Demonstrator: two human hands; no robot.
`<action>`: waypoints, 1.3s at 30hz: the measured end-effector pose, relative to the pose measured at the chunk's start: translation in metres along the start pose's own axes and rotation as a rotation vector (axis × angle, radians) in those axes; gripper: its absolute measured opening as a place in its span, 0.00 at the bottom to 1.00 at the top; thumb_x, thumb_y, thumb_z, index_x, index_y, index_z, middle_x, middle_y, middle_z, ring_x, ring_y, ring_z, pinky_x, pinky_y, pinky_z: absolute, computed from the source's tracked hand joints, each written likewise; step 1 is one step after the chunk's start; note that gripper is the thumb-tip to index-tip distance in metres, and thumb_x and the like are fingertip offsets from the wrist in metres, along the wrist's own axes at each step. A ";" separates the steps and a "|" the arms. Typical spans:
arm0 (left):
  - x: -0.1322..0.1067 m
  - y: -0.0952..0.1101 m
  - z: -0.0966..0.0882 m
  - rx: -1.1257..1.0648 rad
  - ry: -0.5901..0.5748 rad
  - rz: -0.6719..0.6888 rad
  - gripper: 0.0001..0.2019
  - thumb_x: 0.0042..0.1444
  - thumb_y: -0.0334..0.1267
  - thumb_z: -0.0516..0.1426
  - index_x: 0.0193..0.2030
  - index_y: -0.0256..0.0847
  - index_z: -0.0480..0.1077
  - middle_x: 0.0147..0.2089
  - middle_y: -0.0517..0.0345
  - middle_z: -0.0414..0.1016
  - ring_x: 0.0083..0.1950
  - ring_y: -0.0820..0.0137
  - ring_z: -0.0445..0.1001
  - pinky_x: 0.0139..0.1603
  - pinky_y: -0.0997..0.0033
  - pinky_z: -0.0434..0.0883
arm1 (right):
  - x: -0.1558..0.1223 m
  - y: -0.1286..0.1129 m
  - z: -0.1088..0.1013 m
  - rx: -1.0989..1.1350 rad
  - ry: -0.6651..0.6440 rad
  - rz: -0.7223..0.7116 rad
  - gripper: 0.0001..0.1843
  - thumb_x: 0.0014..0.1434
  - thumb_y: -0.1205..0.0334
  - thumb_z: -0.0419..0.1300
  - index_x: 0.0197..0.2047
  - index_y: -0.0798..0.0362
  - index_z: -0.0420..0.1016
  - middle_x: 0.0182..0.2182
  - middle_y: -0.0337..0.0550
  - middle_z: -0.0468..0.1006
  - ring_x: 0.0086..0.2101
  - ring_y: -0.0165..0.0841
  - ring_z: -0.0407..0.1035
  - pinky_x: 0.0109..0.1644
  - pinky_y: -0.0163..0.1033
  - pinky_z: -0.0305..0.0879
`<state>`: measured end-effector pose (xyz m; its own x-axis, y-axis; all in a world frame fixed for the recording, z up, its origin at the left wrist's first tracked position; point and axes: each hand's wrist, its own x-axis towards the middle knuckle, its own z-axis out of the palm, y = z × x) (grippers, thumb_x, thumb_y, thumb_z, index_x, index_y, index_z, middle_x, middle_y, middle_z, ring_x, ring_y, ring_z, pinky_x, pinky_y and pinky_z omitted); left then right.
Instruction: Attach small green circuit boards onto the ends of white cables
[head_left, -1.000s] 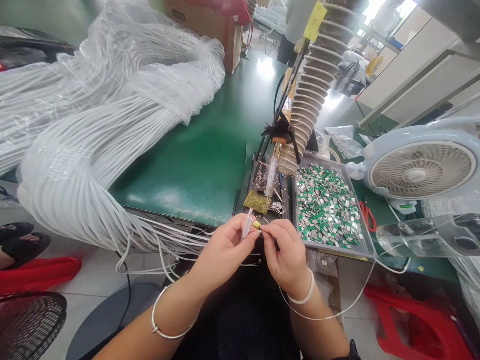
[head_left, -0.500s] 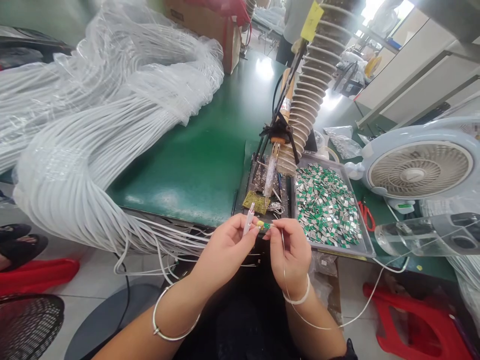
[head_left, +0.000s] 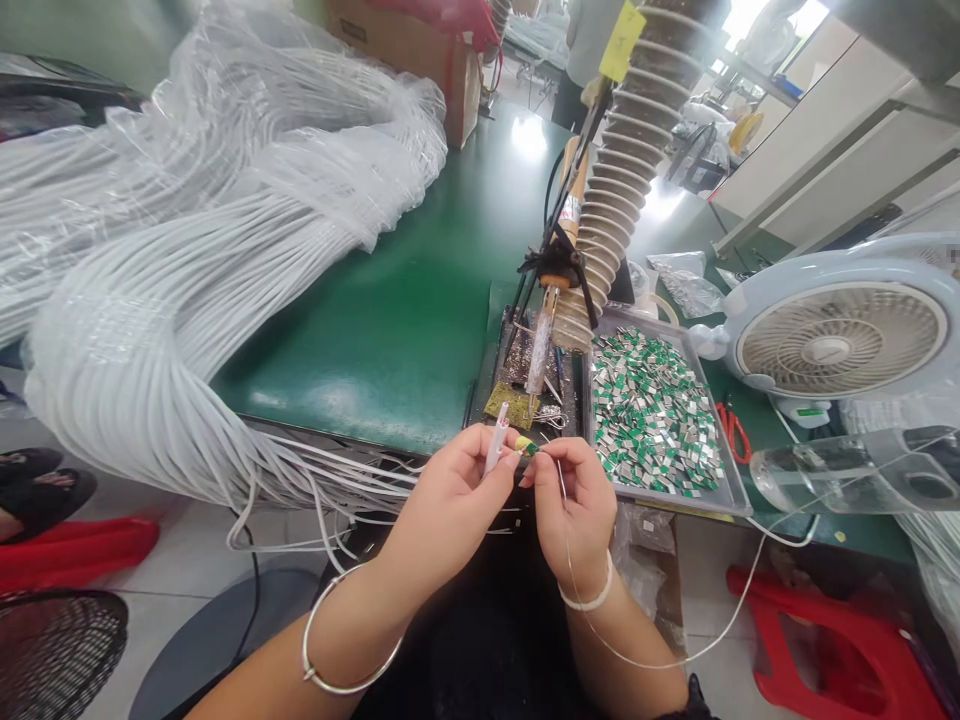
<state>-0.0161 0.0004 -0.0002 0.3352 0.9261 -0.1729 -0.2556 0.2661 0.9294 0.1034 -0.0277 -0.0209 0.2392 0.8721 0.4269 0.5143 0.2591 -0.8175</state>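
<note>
My left hand (head_left: 454, 500) pinches a white cable (head_left: 496, 446) between thumb and fingers, its stripped end with bare wire tips pointing up. Between my hands sits a small green and yellow piece (head_left: 527, 446), seemingly a small circuit board, close to the fingertips of both; which hand bears it I cannot tell. My right hand (head_left: 576, 500) is closed around a thin silvery solder wire (head_left: 568, 540), which trails down past the wrist and off to the right. Just beyond my fingers, the soldering iron (head_left: 541, 345) hangs tip down in a stand, over a yellowish sponge (head_left: 510, 405).
A grey tray (head_left: 739, 490) of small green and silver boards stands at right, beside red-handled pliers (head_left: 735, 432) and a fan (head_left: 836, 335). A ribbed hose (head_left: 622, 190) comes down behind the iron. Bundled white cables (head_left: 150, 370) cover the left side of the green table (head_left: 360, 350).
My right hand has shifted slightly left. The small green and yellow piece has turned and now tilts down to the right. My left hand keeps its pinch on the cable.
</note>
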 end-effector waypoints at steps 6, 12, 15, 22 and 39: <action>-0.001 -0.002 0.001 -0.006 0.007 -0.022 0.04 0.56 0.36 0.55 0.37 0.41 0.68 0.33 0.63 0.70 0.36 0.75 0.69 0.40 0.77 0.67 | -0.001 0.000 0.001 0.007 -0.002 0.007 0.03 0.59 0.67 0.52 0.33 0.54 0.65 0.24 0.37 0.67 0.24 0.26 0.65 0.27 0.33 0.65; 0.003 -0.004 0.001 -0.008 0.044 -0.042 0.04 0.55 0.38 0.56 0.35 0.42 0.68 0.31 0.63 0.70 0.36 0.73 0.69 0.39 0.75 0.66 | -0.004 0.006 0.001 -0.006 0.017 -0.094 0.09 0.60 0.70 0.50 0.44 0.53 0.66 0.33 0.42 0.70 0.26 0.26 0.68 0.29 0.34 0.70; 0.006 -0.005 0.000 0.009 0.090 -0.055 0.06 0.53 0.39 0.57 0.36 0.41 0.69 0.32 0.61 0.71 0.37 0.71 0.70 0.40 0.74 0.65 | -0.006 0.012 -0.002 -0.030 0.048 -0.240 0.18 0.61 0.71 0.48 0.53 0.51 0.64 0.39 0.47 0.71 0.32 0.30 0.70 0.34 0.39 0.73; 0.010 -0.003 0.003 -0.001 0.137 -0.097 0.10 0.50 0.42 0.59 0.36 0.39 0.69 0.31 0.60 0.71 0.32 0.72 0.67 0.35 0.74 0.64 | -0.011 0.020 0.000 0.017 0.126 -0.337 0.22 0.61 0.71 0.46 0.59 0.51 0.59 0.45 0.51 0.71 0.39 0.34 0.70 0.39 0.45 0.74; 0.015 0.001 0.007 -0.047 0.126 -0.074 0.08 0.52 0.41 0.58 0.35 0.40 0.69 0.29 0.63 0.71 0.31 0.74 0.68 0.33 0.76 0.65 | 0.002 0.008 0.000 -0.190 0.116 -0.410 0.17 0.60 0.73 0.49 0.50 0.51 0.68 0.42 0.50 0.74 0.45 0.37 0.70 0.45 0.48 0.73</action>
<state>-0.0054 0.0125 0.0008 0.2386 0.9291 -0.2826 -0.2781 0.3442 0.8968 0.1080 -0.0243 -0.0261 0.0697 0.6587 0.7491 0.7249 0.4825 -0.4917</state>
